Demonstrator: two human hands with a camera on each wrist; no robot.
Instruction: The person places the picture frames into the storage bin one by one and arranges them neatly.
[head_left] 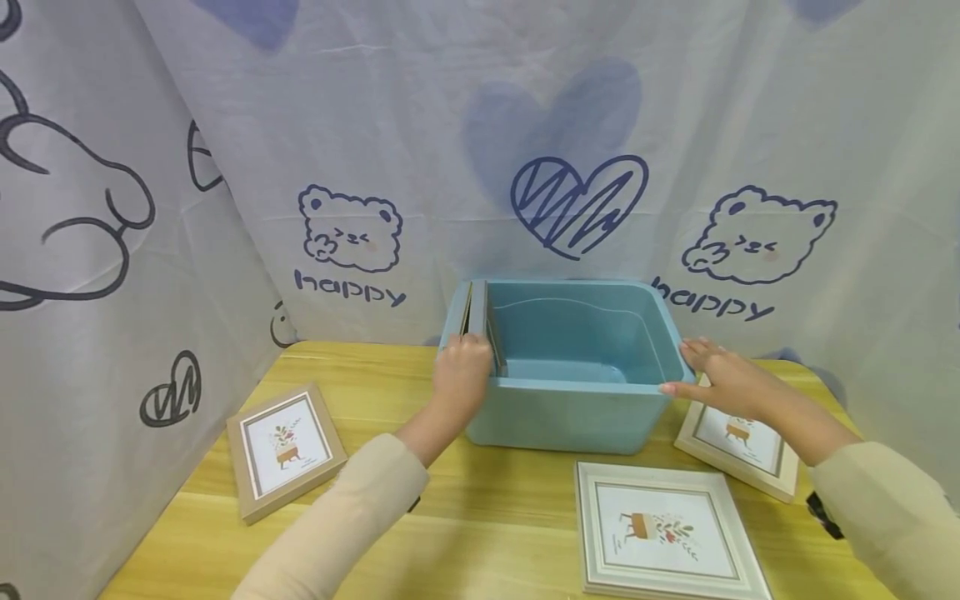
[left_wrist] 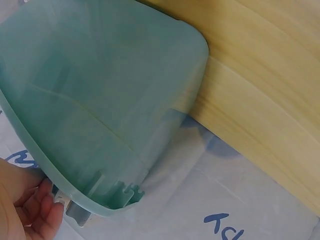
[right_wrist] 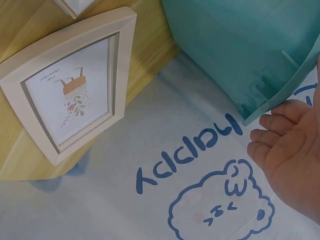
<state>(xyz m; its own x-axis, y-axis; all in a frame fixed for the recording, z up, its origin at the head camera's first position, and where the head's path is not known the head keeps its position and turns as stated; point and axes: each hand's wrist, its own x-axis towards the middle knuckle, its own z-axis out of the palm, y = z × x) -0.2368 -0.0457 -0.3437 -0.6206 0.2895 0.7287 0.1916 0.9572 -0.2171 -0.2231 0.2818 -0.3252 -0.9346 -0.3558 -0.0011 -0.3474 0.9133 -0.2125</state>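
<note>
The blue-green bin (head_left: 570, 417) stands on the table near the back cloth, with frames (head_left: 477, 308) upright against its left inner wall. My left hand (head_left: 462, 367) is at the bin's front left, its fingers curled round the edge of a frame; in the left wrist view the left hand (left_wrist: 30, 210) is beside the bin's rim (left_wrist: 70, 187). My right hand (head_left: 723, 379) rests on the bin's right rim with fingers extended. In the right wrist view the right hand (right_wrist: 292, 145) has its fingertips near the rim (right_wrist: 285, 97).
On the table (head_left: 450, 533) lie a tan picture frame (head_left: 287, 450) at the left, a large silvery-white frame (head_left: 667, 533) at the front right and a cream frame (head_left: 742, 446) partly under the right forearm. A printed cloth (head_left: 450, 167) hangs behind.
</note>
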